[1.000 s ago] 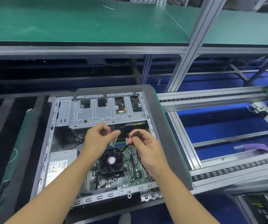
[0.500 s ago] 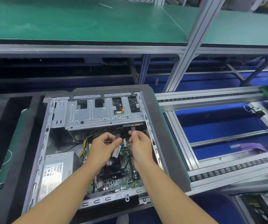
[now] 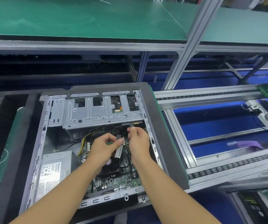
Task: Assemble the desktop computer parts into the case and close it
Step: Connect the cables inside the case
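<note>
I see the open grey metal desktop computer case [image 3: 41, 143] lying on its side on a dark foam-lined pallet [image 3: 164, 143], with the silver perforated steel drive cage [image 3: 97, 115] across its far end. Just below the cage's near edge, at its right end, the right hand [image 3: 138, 141] pinches a small black cable plug [image 3: 131, 125] between thumb and forefinger; the plug sits right at the drive's dark connector strip there, though I cannot tell whether it is seated. Below the cage's middle, the left hand [image 3: 104, 147] pinches a grey flat connector [image 3: 119, 136], its other fingers curled under, and a pale flat strip [image 3: 118, 151] hangs from it. Under both hands lies the green motherboard [image 3: 122, 180] with a black round cooler fan [image 3: 112, 165]. Below the cage's left end I see a bundle of yellow and black wires [image 3: 88, 136] and, nearer me, the silver boxy power supply [image 3: 56, 167].
</note>
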A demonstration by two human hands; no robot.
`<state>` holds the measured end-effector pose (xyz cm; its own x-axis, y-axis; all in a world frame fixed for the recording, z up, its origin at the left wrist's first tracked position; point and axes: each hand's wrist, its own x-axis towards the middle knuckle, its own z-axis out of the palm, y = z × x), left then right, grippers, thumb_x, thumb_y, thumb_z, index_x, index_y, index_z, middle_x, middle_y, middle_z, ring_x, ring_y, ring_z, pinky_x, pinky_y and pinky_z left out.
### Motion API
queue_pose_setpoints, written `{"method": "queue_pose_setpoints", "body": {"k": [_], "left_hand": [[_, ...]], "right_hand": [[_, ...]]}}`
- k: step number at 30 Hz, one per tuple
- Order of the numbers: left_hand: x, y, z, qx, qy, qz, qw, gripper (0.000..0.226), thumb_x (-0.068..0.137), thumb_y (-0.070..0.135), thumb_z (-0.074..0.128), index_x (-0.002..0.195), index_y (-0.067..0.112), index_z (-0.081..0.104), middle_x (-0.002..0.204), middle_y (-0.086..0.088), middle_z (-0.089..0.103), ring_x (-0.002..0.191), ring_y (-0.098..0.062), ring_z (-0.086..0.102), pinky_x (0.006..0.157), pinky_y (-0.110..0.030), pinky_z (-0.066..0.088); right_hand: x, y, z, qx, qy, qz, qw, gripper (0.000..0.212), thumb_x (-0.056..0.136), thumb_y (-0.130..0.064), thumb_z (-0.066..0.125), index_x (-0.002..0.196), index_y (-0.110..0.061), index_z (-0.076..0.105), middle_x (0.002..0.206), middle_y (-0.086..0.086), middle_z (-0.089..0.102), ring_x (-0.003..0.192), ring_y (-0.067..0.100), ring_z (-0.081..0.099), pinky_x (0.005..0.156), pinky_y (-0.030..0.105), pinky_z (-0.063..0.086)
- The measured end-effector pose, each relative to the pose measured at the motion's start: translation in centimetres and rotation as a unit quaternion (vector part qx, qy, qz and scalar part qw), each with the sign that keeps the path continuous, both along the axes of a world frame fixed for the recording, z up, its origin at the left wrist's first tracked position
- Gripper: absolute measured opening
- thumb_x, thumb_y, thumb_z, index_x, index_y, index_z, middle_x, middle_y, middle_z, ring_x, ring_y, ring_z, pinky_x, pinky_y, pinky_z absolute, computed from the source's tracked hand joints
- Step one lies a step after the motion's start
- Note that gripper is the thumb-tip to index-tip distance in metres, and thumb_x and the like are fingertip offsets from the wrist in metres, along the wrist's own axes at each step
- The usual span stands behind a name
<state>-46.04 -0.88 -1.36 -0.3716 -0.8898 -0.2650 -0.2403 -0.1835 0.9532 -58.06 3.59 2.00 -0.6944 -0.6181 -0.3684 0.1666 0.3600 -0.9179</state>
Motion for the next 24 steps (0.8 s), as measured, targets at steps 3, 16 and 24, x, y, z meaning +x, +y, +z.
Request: {"method": "queue_pose_setpoints", "body": {"k": [3,16,24], "left_hand": [[0.0,0.2,0.2,0.0,0.002,-0.001,1.0,0.019,0.079,0.035,0.082,0.07,0.026,0.068,0.067,0.007,0.065,0.056,-0.004,0.056,0.052,-0.015,0.044],[0.4,0.6,1.2,0.118,0.098,-0.025,0.988,0.032,0.065,0.037,0.083,0.096,0.031,0.075,0.08,-0.006,0.072,0.078,-0.014,0.07,0.062,-0.035,0.059],[-0.1,0.5,0.8,0.253,0.073,0.009,0.965,0.02,0.088,0.018,0.073,0.105,0.008,0.07,0.084,-0.009,0.077,0.066,-0.019,0.072,0.056,-0.029,0.057]], "right_hand": [[0.0,-0.2,0.0,0.008,0.008,0.01,1.0,0.027,0.108,-0.018,0.044,0.095,-0.015,0.068,0.069,-0.007,0.053,0.046,-0.006,0.046,0.049,0.009,0.036],[0.9,4.2,2.3,0.081,0.162,0.145,0.973,0.027,0.104,-0.013,0.048,0.13,-0.02,0.042,0.122,-0.004,0.05,0.111,0.015,0.052,0.091,0.027,0.043],[1.4,7.8,4.8,0.233,0.368,0.312,0.845,0.034,0.088,0.009,0.057,0.114,-0.01,0.048,0.127,0.007,0.036,0.113,0.027,0.047,0.085,0.028,0.044]]}}
